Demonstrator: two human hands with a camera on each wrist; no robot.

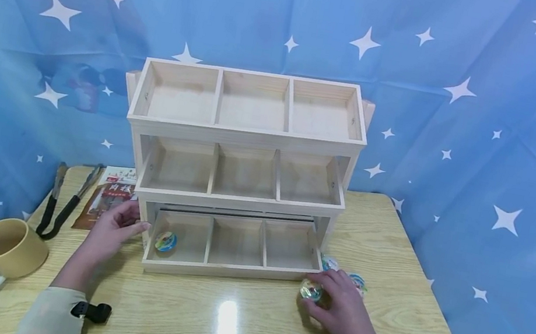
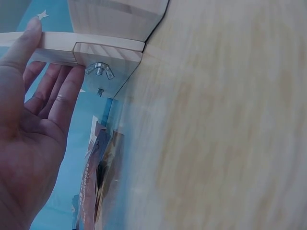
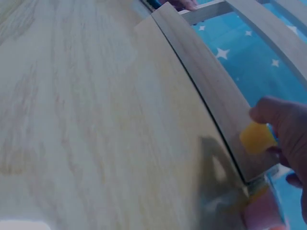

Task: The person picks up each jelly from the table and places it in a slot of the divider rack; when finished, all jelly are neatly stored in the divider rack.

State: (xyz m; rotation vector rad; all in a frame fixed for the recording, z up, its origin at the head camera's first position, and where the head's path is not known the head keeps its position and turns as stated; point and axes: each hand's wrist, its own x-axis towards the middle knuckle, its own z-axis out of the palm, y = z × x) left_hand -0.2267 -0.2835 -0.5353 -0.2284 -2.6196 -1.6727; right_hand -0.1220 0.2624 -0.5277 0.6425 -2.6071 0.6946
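Note:
A three-tier wooden rack [image 1: 246,140], each tier split into three compartments, stands on the table. My left hand [image 1: 112,232] is at its lower left side, thumb and fingers on either side of the wooden frame [image 2: 91,40] in the left wrist view. One small round cup [image 1: 166,241] with a colourful lid sits in the bottom-left compartment. By the rack's lower right front corner, my right hand [image 1: 342,309] pinches another small cup [image 1: 311,290] with a shiny lid; its yellow body [image 3: 258,138] shows in the right wrist view.
More small cups [image 1: 357,281] lie beside the rack's right end, partly behind my right hand. At the left are a tan mug [image 1: 9,248], black-handled tongs [image 1: 64,210] and a brown printed packet [image 1: 109,193]. A blue starry cloth [image 1: 293,17] hangs behind the table.

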